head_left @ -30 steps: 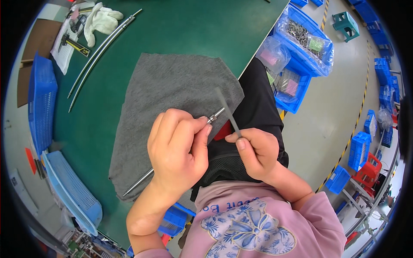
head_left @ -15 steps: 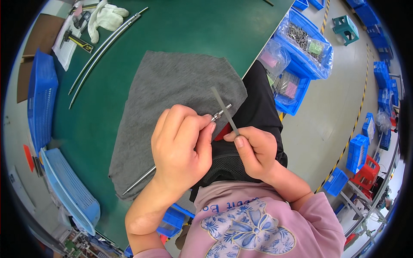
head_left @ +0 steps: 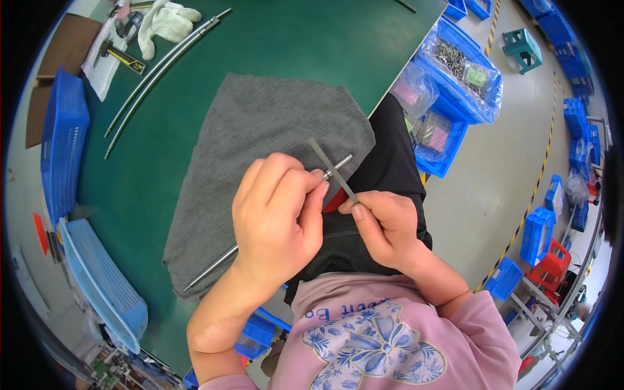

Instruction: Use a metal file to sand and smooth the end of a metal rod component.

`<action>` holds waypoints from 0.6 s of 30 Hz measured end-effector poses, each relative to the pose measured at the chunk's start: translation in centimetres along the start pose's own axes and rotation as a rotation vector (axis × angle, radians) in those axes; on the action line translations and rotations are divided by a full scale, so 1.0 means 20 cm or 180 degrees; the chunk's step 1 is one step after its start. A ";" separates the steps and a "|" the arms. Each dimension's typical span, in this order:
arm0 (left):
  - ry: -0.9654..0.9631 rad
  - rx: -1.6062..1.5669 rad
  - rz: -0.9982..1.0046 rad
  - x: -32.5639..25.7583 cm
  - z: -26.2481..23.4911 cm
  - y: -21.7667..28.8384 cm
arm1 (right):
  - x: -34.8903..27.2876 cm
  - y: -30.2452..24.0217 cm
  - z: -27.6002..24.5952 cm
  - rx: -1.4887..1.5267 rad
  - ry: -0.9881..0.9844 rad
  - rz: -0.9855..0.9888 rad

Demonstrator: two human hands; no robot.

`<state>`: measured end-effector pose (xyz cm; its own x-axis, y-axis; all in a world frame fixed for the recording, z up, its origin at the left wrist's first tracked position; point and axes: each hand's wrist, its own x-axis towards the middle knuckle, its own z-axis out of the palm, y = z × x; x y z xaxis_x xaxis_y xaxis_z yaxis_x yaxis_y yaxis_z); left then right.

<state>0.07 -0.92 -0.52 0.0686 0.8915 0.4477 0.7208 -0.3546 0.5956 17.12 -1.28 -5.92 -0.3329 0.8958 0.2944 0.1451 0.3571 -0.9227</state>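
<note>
My left hand [head_left: 276,218] is closed around a thin metal rod [head_left: 211,268], which runs under the hand and sticks out past the fingertips with a stepped, shiny end. In my right hand [head_left: 389,227] a flat grey strip, file-like in shape [head_left: 331,168], is pinched between thumb and fingers. The strip crosses over the rod's stepped end close to my left fingertips; whether it touches the metal I cannot tell for certain. Beneath the rod a dark grey cloth [head_left: 260,117] is spread on the green table [head_left: 312,39].
Two long metal rods [head_left: 166,68] lie at the far left, near a white glove [head_left: 166,26] and a caliper [head_left: 123,58]. Blue baskets [head_left: 65,143] line the left edge. Blue bins of metal parts [head_left: 455,71] stand right of the table; a green stool [head_left: 522,50] is beyond.
The flat strip has slid slightly left along the rod, toward my left fingertips. Both hands keep their grips, and the rod has turned or shifted a little.
</note>
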 end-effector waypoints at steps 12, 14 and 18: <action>-0.0109 -0.0159 0.0010 0.01 0.01 -0.01 | 0.07 -0.03 0.01 -0.0875 0.0090 -0.0050; -0.0093 -0.0145 -0.0014 0.01 0.01 0.00 | 0.10 -0.01 0.03 -0.0871 0.0113 -0.0240; -0.0096 -0.0223 -0.0130 0.01 0.01 0.00 | -0.01 -0.03 -0.01 -0.0717 0.0141 0.0057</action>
<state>0.24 -0.67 -0.68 0.0616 0.9133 0.4025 0.6735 -0.3356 0.6586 17.22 -1.65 -5.39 -0.2878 0.9115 0.2938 0.3566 0.3867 -0.8505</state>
